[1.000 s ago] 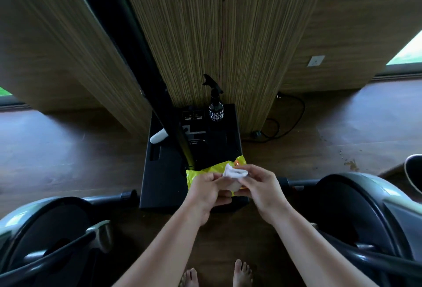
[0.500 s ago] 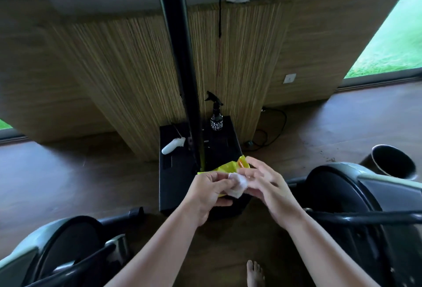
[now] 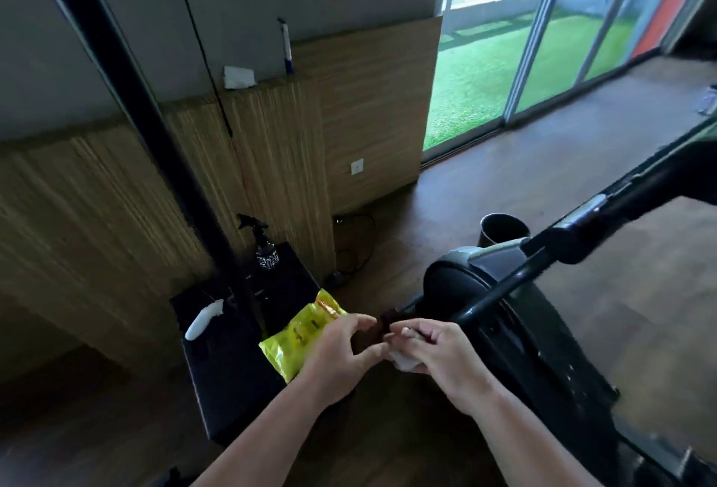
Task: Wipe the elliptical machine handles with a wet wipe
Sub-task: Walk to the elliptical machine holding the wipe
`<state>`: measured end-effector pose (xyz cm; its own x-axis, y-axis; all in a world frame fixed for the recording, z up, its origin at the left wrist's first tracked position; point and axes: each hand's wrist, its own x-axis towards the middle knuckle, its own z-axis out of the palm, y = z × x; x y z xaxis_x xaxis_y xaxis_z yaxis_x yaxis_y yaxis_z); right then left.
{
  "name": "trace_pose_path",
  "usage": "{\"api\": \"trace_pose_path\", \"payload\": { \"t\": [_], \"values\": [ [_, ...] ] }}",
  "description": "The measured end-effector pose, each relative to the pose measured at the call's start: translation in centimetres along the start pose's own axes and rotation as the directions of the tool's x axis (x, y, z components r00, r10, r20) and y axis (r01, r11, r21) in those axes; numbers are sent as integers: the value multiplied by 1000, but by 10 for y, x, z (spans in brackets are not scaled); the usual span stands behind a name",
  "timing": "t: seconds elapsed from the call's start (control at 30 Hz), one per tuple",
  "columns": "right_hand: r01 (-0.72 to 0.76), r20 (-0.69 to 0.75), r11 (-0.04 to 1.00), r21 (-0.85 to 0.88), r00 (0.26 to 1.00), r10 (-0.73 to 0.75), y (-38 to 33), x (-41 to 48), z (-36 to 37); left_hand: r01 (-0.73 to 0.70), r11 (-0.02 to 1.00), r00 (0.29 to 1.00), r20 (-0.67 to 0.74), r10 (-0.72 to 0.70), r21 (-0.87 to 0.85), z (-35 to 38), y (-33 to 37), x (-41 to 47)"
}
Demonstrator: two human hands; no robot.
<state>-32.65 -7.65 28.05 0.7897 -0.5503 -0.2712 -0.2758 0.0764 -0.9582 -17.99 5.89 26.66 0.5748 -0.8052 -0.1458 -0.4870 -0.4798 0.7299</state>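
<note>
A white wet wipe [image 3: 403, 360] is bunched in my right hand [image 3: 440, 354], which is closed around it low in the middle of the view. My left hand [image 3: 343, 347] is right beside it with fingers apart, its fingertips near the wipe and holding nothing. The yellow wipe packet [image 3: 300, 335] lies on a black stand [image 3: 225, 382] just left of my left hand. The elliptical machine's black handle bar [image 3: 582, 234] runs diagonally from above my right hand up to the right edge, over the machine's dark housing [image 3: 504, 316].
A black spray bottle [image 3: 265, 248] and a white object [image 3: 203, 318] rest on the black stand. A black pole [image 3: 155, 130] rises at the left. A dark bucket [image 3: 502, 228] stands on the wooden floor behind the machine. Glass sliding doors [image 3: 543, 40] show grass outside.
The view has swung up and to the right, toward the right-hand machine. My left hand has let go of the wipe, which is now bunched in my right hand alone.
</note>
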Motion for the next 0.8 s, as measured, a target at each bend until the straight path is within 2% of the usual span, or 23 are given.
{"api": "trace_pose_path", "payload": {
  "t": [0.07,0.13,0.2,0.27,0.37,0.47,0.6,0.8],
  "values": [
    [-3,-125,999,41,992,8,12,-23,-32,-83,995,994,77,78,63,21,22,4],
    [13,-309,995,104,951,20,27,-67,-82,-198,966,963,215,161,164,58,70,4],
    [9,-373,993,114,927,35,34,-82,-99,-234,950,950,257,179,205,77,80,9],
    [20,-505,988,150,861,59,49,-123,-135,-339,910,910,328,253,240,117,116,5],
    [48,-686,983,177,723,89,80,-205,-195,-483,836,826,453,336,260,189,179,-19],
    [92,-797,967,237,588,139,114,-301,-245,-626,746,709,565,422,228,267,242,-63],
    [142,-885,943,301,410,221,160,-442,-294,-720,678,561,699,443,148,376,320,-147],
    [190,-952,934,303,28,304,240,-639,-332,-882,470,228,843,486,-32,519,413,-293]
  ]
}}
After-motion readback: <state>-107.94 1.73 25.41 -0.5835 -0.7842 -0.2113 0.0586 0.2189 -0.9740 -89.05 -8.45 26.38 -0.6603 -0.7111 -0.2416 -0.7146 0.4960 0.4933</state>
